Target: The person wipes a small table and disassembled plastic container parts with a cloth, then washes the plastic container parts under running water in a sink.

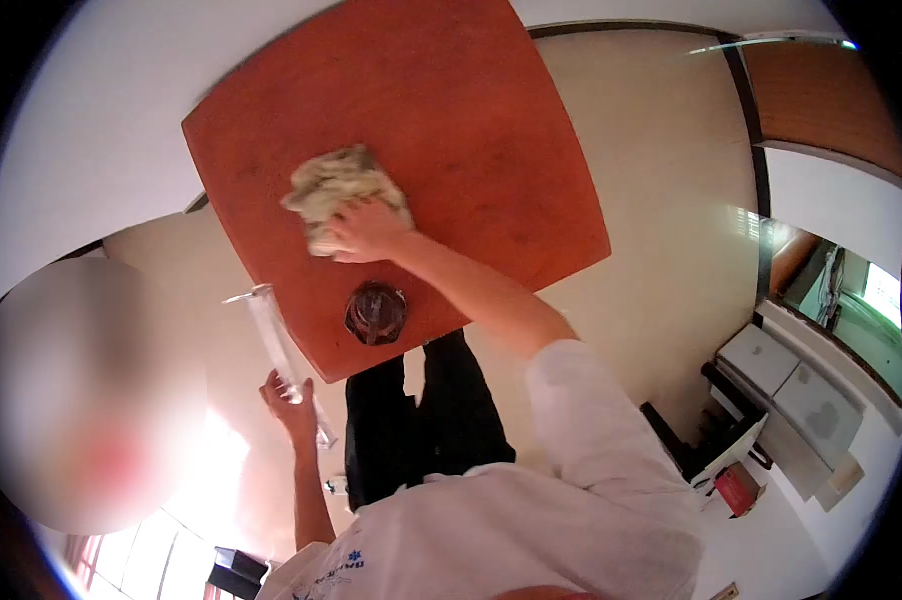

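My right hand (pixel 369 228) presses a crumpled beige-and-grey cloth (pixel 336 185) against the reddish-brown tabletop (pixel 471 150), with the fingers bent into the fabric. My left hand (pixel 289 397), down beside the table's left corner, is wrapped round a long clear cylinder (pixel 271 335). The cylinder is tilted, and its upper end widens into a flat rim or foot close to the table edge. Between me and the cloth, a dark, see-through, faceted dish (pixel 376 313) sits near the table's front edge.
A pale wall meets the table's far left side. Beige floor (pixel 651 150) surrounds the table. To the right stand light grey boxes or panels (pixel 801 400), black items and a small red box (pixel 738 490). A blurred round patch covers the left.
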Demonstrator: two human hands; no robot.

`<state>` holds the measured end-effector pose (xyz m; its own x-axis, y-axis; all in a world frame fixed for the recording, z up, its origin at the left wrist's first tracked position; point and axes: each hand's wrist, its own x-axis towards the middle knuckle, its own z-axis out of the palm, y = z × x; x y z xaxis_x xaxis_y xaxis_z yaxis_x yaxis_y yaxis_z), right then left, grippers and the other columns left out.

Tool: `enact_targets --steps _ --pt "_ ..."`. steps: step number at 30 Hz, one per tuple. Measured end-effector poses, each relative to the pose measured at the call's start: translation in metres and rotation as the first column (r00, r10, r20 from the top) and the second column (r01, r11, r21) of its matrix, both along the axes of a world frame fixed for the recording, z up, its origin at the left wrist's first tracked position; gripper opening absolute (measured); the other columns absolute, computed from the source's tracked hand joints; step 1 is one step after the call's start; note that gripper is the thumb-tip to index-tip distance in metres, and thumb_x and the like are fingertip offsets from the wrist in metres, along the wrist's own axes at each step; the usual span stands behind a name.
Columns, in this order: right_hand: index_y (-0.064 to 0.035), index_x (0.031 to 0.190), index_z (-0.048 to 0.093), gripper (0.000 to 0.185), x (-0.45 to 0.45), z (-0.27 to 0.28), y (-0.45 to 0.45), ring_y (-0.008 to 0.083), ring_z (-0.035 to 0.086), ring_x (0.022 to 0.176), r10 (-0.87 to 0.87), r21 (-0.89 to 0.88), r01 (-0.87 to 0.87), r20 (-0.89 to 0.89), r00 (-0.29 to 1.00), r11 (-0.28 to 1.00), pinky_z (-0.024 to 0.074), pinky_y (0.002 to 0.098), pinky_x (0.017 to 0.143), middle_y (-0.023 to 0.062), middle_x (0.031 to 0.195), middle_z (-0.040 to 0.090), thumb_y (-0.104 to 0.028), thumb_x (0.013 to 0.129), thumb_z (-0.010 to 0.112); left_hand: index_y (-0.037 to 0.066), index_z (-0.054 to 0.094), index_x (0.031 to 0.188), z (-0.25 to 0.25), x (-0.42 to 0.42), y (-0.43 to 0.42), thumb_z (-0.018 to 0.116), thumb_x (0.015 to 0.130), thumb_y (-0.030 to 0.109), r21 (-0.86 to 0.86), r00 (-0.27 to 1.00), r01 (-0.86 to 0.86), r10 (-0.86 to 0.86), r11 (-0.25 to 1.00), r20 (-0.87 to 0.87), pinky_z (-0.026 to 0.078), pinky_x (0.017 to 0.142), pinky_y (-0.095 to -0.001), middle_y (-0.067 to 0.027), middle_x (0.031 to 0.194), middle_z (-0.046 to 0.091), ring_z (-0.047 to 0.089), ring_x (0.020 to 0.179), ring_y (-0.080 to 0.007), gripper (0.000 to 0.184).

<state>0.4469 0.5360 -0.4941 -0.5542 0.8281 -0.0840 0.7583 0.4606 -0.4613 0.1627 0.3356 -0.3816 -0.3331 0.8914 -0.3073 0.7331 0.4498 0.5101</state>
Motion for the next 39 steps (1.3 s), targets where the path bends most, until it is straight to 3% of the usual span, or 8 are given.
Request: enact_targets --steps 7,9,17,29,33,35,37,39 --pt "-0.0038 0.112 0.058 0.06 0.202 0.025 -0.127 0.0345 0.058 0.1 -0.683 -0.076 0.727 0.289 0.671 0.683 0.05 0.0469 0.08 0.0182 0.109 0.057 -0.053 0.08 0.067 0.002 0.049 0.129 0.023 0.128 0.034 0.082 0.066 0.026 0.174 0.964 0.164 -0.195 0.971 0.182 0.045 0.088 -0.0468 -0.0143 0.106 0.05 0.052 0.106 -0.0302 0.075" --pt "-0.003 0.107 0.058 0.057 0.216 -0.006 -0.163 0.032 0.059 0.093 -0.747 0.274 0.699 0.157 0.645 0.661 0.0504 0.0441 0.075 0.0158 0.101 0.058 -0.052 0.079 0.067 0.005 0.049 0.126 0.043 0.158 0.031 0.079 0.064 0.033 0.031 0.962 0.27 -0.271 0.962 0.037 0.04 0.089 -0.0557 -0.0178 0.112 0.05 0.047 0.11 -0.0338 0.074" --pt "-0.0007 0.101 0.06 0.057 0.212 0.019 -0.053 0.0293 0.06 0.087 -0.886 0.192 0.865 0.128 0.445 0.463 0.0508 0.0419 0.074 0.0153 0.094 0.06 -0.052 0.077 0.069 0.004 0.051 0.123 0.063 0.215 -0.024 0.079 0.06 0.029 0.079 0.902 0.382 -0.39 0.921 0.186 0.039 0.09 -0.0484 -0.0169 0.11 0.053 0.05 0.101 -0.0347 0.073" --pt "0.0008 0.105 0.065 0.065 0.257 -0.002 0.297 0.0283 0.066 0.081 -0.677 0.51 0.605 -0.058 0.734 0.612 0.0539 0.0412 0.067 0.0156 0.091 0.065 -0.055 0.071 0.071 0.002 0.049 0.122 0.095 0.227 -0.081 0.078 0.056 0.024 -0.273 0.998 0.049 -0.059 0.961 -0.031 0.038 0.088 -0.0502 -0.0172 0.106 0.049 0.047 0.101 -0.035 0.076" --pt "0.0001 0.105 0.064 0.064 0.263 -0.003 0.299 0.0286 0.066 0.079 -0.627 0.51 0.584 -0.107 0.772 0.632 0.0537 0.0418 0.069 0.016 0.091 0.066 -0.054 0.072 0.072 0.003 0.048 0.123 0.095 0.245 -0.08 0.077 0.056 0.019 -0.289 0.988 -0.142 0.117 0.947 -0.101 0.039 0.087 -0.0509 -0.0168 0.105 0.048 0.047 0.102 -0.0359 0.074" --pt "-0.0017 0.107 0.063 0.063 0.26 0.018 0.26 0.0284 0.065 0.081 -0.549 0.222 0.521 0.09 0.831 0.824 0.053 0.0423 0.072 0.016 0.093 0.065 -0.052 0.071 0.074 0.004 0.048 0.124 0.097 0.245 -0.083 0.077 0.056 0.022 -0.253 0.985 -0.167 0.153 0.953 -0.075 0.04 0.088 -0.05 -0.0161 0.104 0.047 0.047 0.102 -0.0345 0.076" --pt "-0.0034 0.095 0.062 0.05 0.256 0.005 0.164 0.0321 0.064 0.076 -0.365 0.399 0.346 -0.03 0.931 0.849 0.0504 0.0456 0.067 0.0151 0.083 0.065 -0.044 0.069 0.076 0.005 0.049 0.125 0.095 0.246 -0.075 0.077 0.057 0.027 -0.152 0.99 -0.137 0.139 0.979 0.004 0.039 0.089 -0.0497 -0.0163 0.104 0.047 0.047 0.102 -0.0336 0.077" --pt "-0.0079 0.109 0.061 0.065 0.254 0.01 0.048 0.0298 0.061 0.094 -0.254 -0.005 0.259 0.173 0.952 0.966 0.0485 0.0487 0.077 0.0156 0.102 0.062 -0.056 0.068 0.076 0.006 0.048 0.125 0.103 0.245 -0.07 0.077 0.058 0.03 -0.164 0.99 -0.133 0.138 0.977 0.02 0.039 0.09 -0.0494 -0.0165 0.105 0.047 0.047 0.103 -0.0331 0.077"
